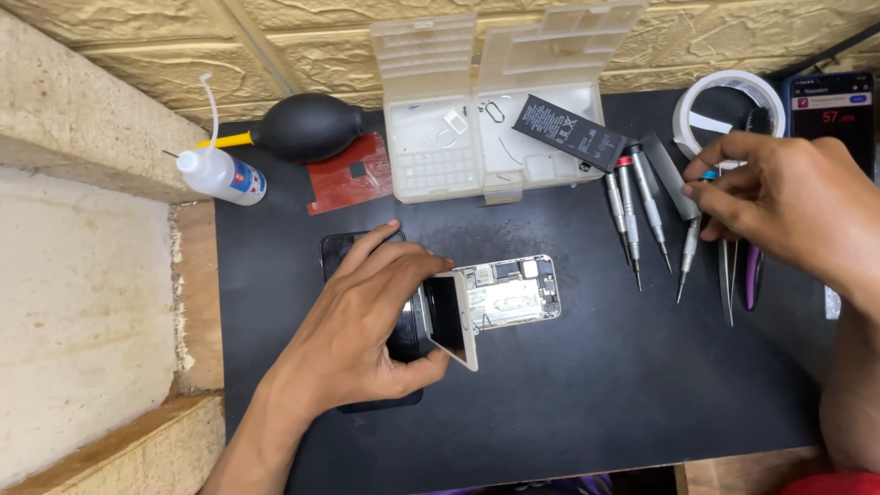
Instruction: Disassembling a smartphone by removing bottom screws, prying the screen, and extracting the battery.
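Black desk (pixel 568 403), set vs. a tan textured wall at the back and pale stone blocks on the left.

Near zone: left hand (pixel 367 321) lies over a dark glass panel (pixel 337 249) and is closed on the lifted screen assy (pixel 451 319), thumb at its lower edge, fingers along the top. The screen stands tilted up on edge, hinged off the open phone body (pixel 509 291), which lies flat just right of it w/ board and metal shields exposed.

Mid zone, right: right hand (pixel 793 206) pinches the blue-capped top of a precision screwdriver (pixel 689 247), narrow grip, tip pointing down at the desk. Three more screwdrivers (pixel 632 215) w/ red caps lie just left of it. Tweezers (pixel 727 280) lie right of it, partly under the hand.

Far zone: clear plastic parts box (pixel 458 137), lid open, small parts inside. A black flat battery (pixel 570 131) rests on its right edge. Left of the box: red sheet (pixel 344 183), black rubber air blower (pixel 307 126), small white squeeze bottle (pixel 220 174). Far right: tape roll (pixel 729 92) and a second phone (pixel 834 105), screen lit.
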